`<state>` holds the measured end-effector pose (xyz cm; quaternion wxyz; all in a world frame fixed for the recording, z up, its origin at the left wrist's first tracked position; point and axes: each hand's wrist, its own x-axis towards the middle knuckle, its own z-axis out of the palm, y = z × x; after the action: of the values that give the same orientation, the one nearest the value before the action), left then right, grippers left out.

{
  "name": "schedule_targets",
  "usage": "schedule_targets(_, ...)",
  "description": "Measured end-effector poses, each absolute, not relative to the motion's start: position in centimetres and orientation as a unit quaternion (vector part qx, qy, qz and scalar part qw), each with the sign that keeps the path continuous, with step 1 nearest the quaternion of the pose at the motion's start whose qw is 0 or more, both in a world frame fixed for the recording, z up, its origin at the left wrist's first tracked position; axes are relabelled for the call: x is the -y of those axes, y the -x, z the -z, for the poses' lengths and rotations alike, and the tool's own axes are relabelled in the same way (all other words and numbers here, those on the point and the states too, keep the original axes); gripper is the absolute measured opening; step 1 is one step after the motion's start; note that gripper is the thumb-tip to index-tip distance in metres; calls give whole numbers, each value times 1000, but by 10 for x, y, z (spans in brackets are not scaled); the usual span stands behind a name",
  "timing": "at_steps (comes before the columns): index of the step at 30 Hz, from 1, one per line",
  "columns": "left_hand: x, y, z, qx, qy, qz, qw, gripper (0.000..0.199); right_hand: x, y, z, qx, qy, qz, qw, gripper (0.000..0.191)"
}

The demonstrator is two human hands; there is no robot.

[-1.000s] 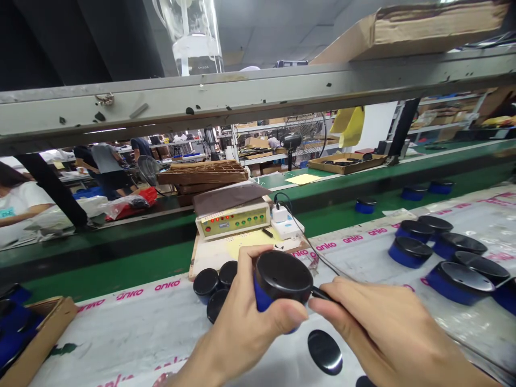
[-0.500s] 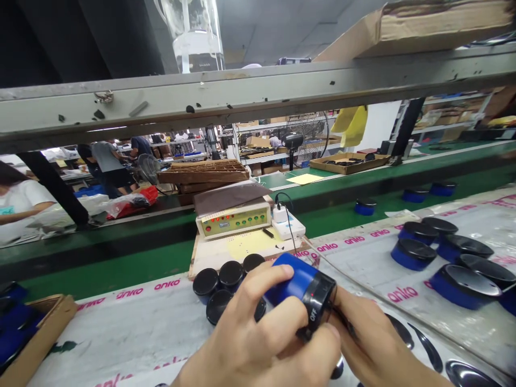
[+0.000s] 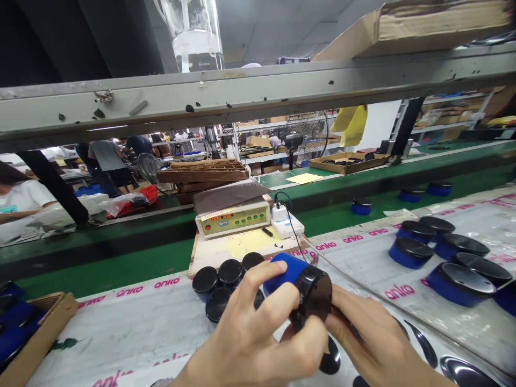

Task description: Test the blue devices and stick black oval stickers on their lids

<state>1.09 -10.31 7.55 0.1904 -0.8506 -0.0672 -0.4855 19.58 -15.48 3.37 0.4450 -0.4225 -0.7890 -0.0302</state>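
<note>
My left hand (image 3: 258, 328) is wrapped round a blue and black cylindrical device (image 3: 296, 277), with the index finger on its blue side. The device is tilted, its flat dark end turned to the right and toward me. At its lower right edge my right hand (image 3: 365, 328) is closed, fingertips against or very near the black rim. Something dark shows between those fingers, too hidden to name. Just left of the device several similar black-topped blue cylinders (image 3: 230, 273) stand close together on the plastic-covered table (image 3: 141, 328).
A control box (image 3: 234, 219) with lit red lights and a white power adapter (image 3: 282, 217) stand behind the hands. More blue devices (image 3: 409, 251) are at right. Glossy black discs (image 3: 467, 371) lie lower right. A carton (image 3: 52, 328) sits left; a shelf beam (image 3: 242, 88) crosses above.
The device has turned in my left hand: its OFF marking and red light are out of sight, and its dark end now shows. My right hand has shifted slightly down and left.
</note>
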Motion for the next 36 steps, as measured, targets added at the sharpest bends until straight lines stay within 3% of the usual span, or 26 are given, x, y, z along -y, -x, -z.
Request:
schedule_targets(2,106,-9,-78,83,860,472,175,21,156,-194,-35,782,425,38,454,17)
schedule_targets(7,101,1,-84,155,929,332,59,69,159,-191,-33,811,410,47,414,18)
schedule_targets(9,91,5,-85,204,930,304,32,62,162,-196,-31,818,407,89,396,13)
schedule_targets(12,73,7,-80,300,872,386,-14,53,168,-220,-31,756,482,146,418,6)
schedule_targets(15,64,-3,-61,318,860,375,-140,58,164,-265,-32,605,664,139,417,27)
schedule_targets(18,64,-17,-33,295,894,254,-224,58,148,-316,-28,463,811,169,316,35)
schedule_targets(24,54,-17,-10,355,910,103,-190,59,120,-381,3,396,883,167,189,32)
schedule_targets(28,56,-11,-25,346,893,166,-237,64,107,-389,6,410,885,116,190,37)
schedule_targets(30,64,-13,-34,322,865,227,-310,49,104,-379,-4,430,874,83,211,36)
schedule_targets(33,78,-23,-44,313,739,288,-522,43,109,-335,-29,525,806,3,271,37)
schedule_targets(36,87,-33,-51,256,544,291,-744,53,124,-271,-57,699,552,-196,410,34)
